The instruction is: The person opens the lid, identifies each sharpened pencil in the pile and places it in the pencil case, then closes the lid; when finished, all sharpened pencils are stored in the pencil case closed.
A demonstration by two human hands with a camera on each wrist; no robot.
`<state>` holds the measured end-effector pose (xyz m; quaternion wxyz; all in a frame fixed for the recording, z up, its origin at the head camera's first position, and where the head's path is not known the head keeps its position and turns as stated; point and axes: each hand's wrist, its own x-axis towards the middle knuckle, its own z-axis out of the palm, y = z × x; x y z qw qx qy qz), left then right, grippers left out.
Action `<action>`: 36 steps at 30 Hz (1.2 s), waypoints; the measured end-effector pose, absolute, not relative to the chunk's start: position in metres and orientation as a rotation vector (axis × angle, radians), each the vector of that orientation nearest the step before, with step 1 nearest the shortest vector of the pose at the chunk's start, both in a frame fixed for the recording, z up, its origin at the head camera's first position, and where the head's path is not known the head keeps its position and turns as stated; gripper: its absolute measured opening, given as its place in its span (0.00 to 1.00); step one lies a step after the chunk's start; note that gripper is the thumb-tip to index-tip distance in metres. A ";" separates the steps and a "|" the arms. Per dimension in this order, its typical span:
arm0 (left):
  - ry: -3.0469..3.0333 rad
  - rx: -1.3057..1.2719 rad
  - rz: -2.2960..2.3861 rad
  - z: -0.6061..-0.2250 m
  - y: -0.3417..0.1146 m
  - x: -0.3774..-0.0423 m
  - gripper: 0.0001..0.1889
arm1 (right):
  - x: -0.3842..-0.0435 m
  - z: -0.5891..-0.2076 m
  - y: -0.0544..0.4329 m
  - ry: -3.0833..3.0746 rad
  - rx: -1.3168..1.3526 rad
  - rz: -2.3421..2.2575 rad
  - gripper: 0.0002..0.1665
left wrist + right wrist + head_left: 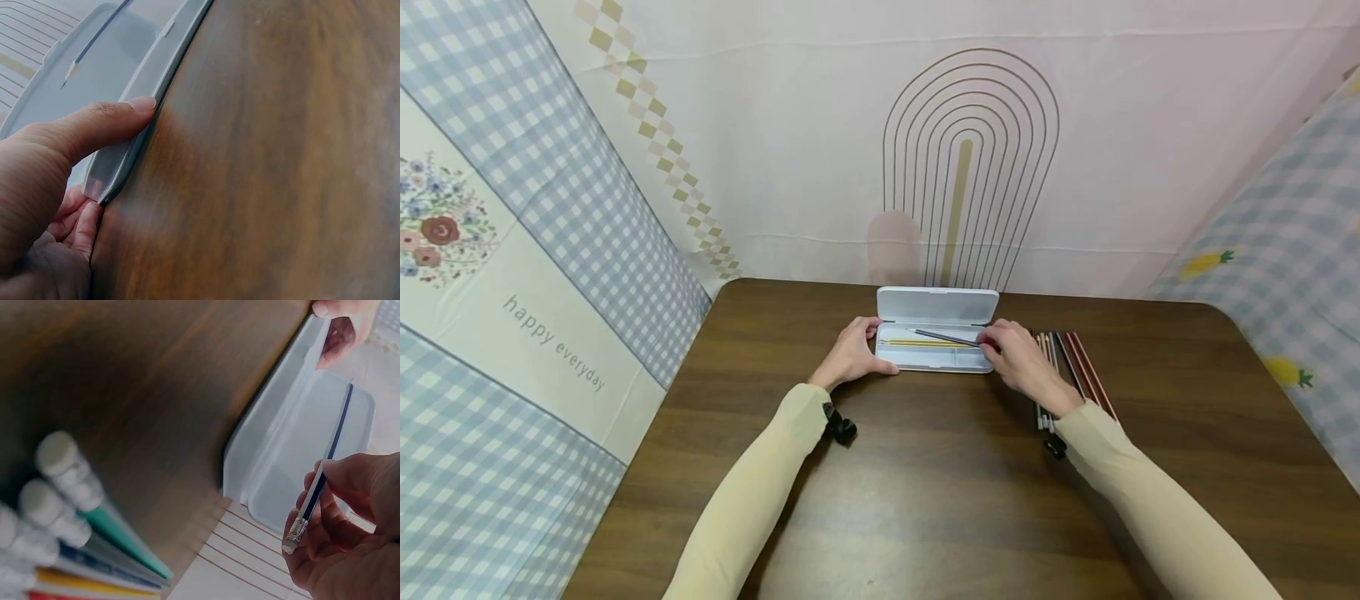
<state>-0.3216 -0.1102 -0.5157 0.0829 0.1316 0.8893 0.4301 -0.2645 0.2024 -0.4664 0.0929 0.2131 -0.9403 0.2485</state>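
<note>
A pale pencil case point(917, 361) lies on the table with its lid point(937, 305) raised at the back. Yellow pencils point(910, 342) rest inside it. My left hand point(852, 354) holds the left end of the case; in the left wrist view its thumb point(115, 122) presses the front rim while the other fingers bend around the end. Over the case's right part, my right hand point(1018, 360) pinches a dark blue and white striped pencil point(338, 428) near its eraser end. This pencil's sharpened tip point(70, 70) points left, above the case.
Just right of the case lies a row of several pencils point(1047, 350), partly under my right forearm, with dark red ones point(1092, 372) on its right side. Their white erasers point(57, 454) face the front. A patterned cloth point(805, 167) hangs behind the wooden table point(925, 483).
</note>
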 end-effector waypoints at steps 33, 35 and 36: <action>2.639 0.383 1.295 -0.515 -0.111 -0.322 0.52 | -0.318 -0.489 0.165 -2.826 0.761 0.587 0.10; 2.639 0.381 1.292 -0.516 -0.111 -0.322 0.52 | -0.319 -0.490 0.165 -2.832 0.760 0.577 0.10; 2.639 0.380 1.289 -0.516 -0.111 -0.322 0.52 | -0.319 -0.490 0.165 -2.831 0.766 0.565 0.10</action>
